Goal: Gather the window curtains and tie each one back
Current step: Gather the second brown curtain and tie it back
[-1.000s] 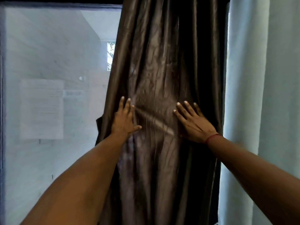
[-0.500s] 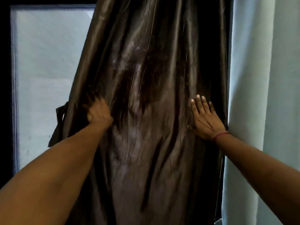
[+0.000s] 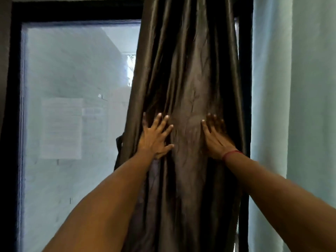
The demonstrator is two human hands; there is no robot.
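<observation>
A dark brown satin curtain (image 3: 185, 79) hangs bunched in folds at the right side of the window. My left hand (image 3: 154, 137) lies flat on its left part with fingers spread. My right hand (image 3: 216, 137), a red thread at its wrist, presses flat on the right part of the bunch. A dark strip of fabric (image 3: 119, 144), perhaps a tie-back, sticks out behind the curtain's left edge, just left of my left hand.
The frosted window pane (image 3: 72, 106) in a black frame (image 3: 14, 106) fills the left half, with a paper sheet (image 3: 61, 128) showing on it. A pale blue-green curtain or wall (image 3: 294, 88) stands at the right, beyond the frame's right post.
The curtain, spread wide to the left half a second ago, is now pushed back into a narrower bunch. My left hand went from a curled grip to flat and moved right.
</observation>
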